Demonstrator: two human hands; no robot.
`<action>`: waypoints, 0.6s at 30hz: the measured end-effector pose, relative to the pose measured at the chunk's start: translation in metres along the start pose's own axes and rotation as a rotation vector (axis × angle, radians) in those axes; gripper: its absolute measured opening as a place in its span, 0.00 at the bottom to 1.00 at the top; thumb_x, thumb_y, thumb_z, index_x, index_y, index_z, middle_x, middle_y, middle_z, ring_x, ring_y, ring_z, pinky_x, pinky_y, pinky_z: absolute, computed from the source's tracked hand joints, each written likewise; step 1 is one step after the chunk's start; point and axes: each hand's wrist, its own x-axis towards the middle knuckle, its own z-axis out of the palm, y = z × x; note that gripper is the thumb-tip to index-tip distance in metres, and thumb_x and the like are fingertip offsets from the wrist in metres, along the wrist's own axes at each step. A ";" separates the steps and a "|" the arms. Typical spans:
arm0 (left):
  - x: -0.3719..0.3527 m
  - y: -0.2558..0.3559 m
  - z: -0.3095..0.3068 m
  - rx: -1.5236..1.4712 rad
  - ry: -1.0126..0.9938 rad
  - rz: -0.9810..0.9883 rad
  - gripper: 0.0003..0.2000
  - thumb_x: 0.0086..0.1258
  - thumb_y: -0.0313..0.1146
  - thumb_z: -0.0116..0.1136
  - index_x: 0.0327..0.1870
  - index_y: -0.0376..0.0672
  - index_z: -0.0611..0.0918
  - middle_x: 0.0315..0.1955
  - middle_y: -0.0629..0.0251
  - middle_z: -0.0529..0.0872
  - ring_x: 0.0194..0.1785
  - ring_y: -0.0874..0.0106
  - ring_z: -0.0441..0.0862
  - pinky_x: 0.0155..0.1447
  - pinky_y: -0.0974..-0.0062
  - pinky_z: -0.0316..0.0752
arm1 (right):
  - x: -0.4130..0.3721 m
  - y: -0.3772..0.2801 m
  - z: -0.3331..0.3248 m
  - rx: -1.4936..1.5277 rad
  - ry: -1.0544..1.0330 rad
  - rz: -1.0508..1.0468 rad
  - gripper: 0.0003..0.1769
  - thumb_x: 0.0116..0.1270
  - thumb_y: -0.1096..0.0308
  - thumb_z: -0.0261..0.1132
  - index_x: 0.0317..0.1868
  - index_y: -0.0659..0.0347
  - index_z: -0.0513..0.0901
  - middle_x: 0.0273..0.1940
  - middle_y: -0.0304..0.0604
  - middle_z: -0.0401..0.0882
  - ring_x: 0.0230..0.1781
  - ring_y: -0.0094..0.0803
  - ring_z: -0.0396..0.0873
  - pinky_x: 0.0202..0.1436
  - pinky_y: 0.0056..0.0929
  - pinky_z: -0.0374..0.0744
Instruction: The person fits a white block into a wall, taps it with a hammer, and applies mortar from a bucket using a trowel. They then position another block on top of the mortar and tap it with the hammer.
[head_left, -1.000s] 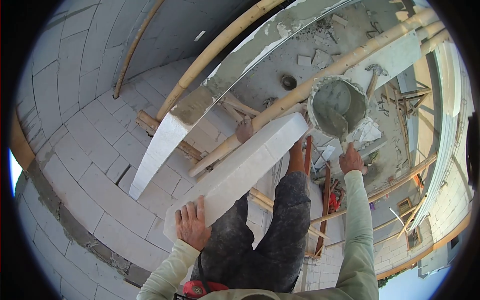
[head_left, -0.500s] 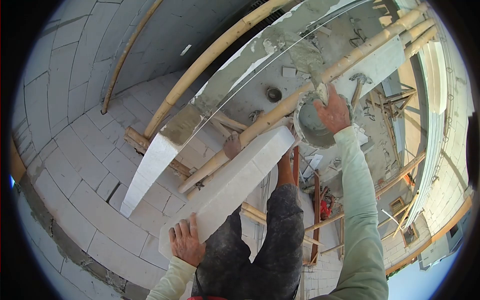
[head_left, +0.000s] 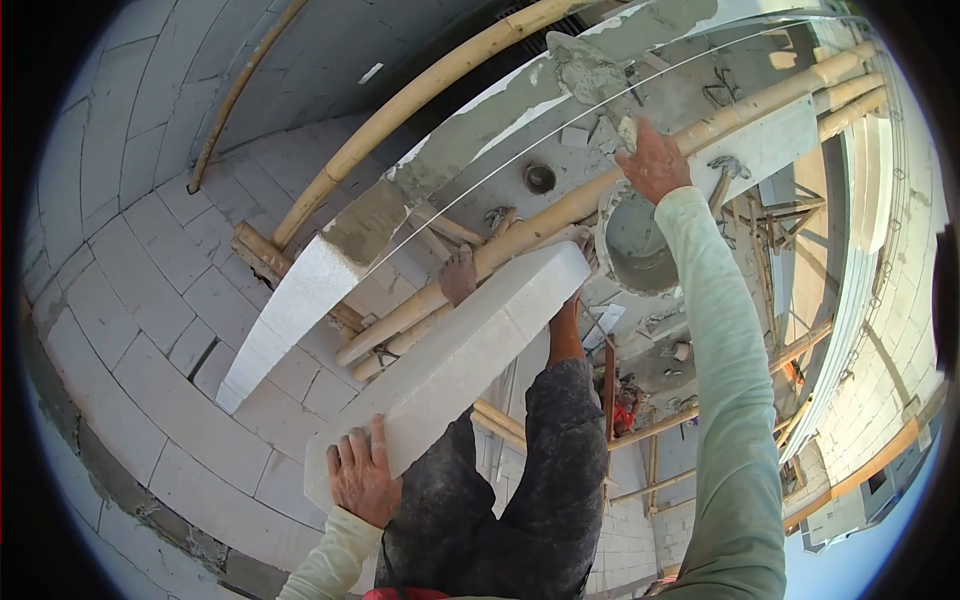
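Observation:
My left hand [head_left: 365,478] grips the near end of a long white concrete block [head_left: 465,355], its fingers over the edge. The block slants above my legs, its far end near my foot. My right hand [head_left: 657,160] is closed around the handle of a trowel [head_left: 628,132]. The trowel's blade, heaped with grey mortar [head_left: 590,72], is at the top of the wall, past the taut string [head_left: 530,150]. Wet mortar [head_left: 455,155] coats part of that wall top. Just below my right hand is a bucket [head_left: 603,262] with grey mortar inside.
Bamboo poles [head_left: 545,232] run beside the wall, with my foot [head_left: 458,275] against one. A hammer [head_left: 725,175] lies on a pale board [head_left: 775,150]. A small dark pot [head_left: 539,178] and debris lie on the floor far below. Another curved pole [head_left: 400,130] stands behind the wall.
My right hand has moved up from over the bucket, carrying the trowel's loaded blade farther onto the wall top. My left hand stays on the block; the view has shifted slightly.

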 end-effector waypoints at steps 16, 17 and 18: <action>0.004 -0.006 0.002 -0.008 0.009 0.008 0.49 0.42 0.33 0.75 0.71 0.35 0.63 0.51 0.45 0.73 0.52 0.52 0.72 0.59 0.52 0.65 | -0.025 -0.030 0.026 -0.038 -0.135 -0.149 0.31 0.60 0.61 0.66 0.62 0.58 0.66 0.43 0.60 0.81 0.49 0.59 0.79 0.53 0.54 0.76; 0.004 -0.007 0.001 -0.016 0.006 0.004 0.49 0.42 0.33 0.75 0.71 0.35 0.63 0.51 0.45 0.73 0.51 0.52 0.73 0.59 0.52 0.65 | -0.026 -0.035 0.025 -0.024 -0.189 -0.101 0.32 0.60 0.61 0.65 0.62 0.59 0.66 0.43 0.60 0.81 0.48 0.59 0.79 0.53 0.54 0.76; 0.003 -0.007 0.001 -0.014 0.007 0.003 0.49 0.42 0.33 0.75 0.71 0.35 0.63 0.51 0.45 0.73 0.51 0.52 0.73 0.59 0.52 0.65 | -0.028 -0.037 0.028 -0.023 -0.188 -0.100 0.32 0.60 0.61 0.65 0.62 0.59 0.66 0.43 0.60 0.81 0.48 0.59 0.79 0.53 0.54 0.76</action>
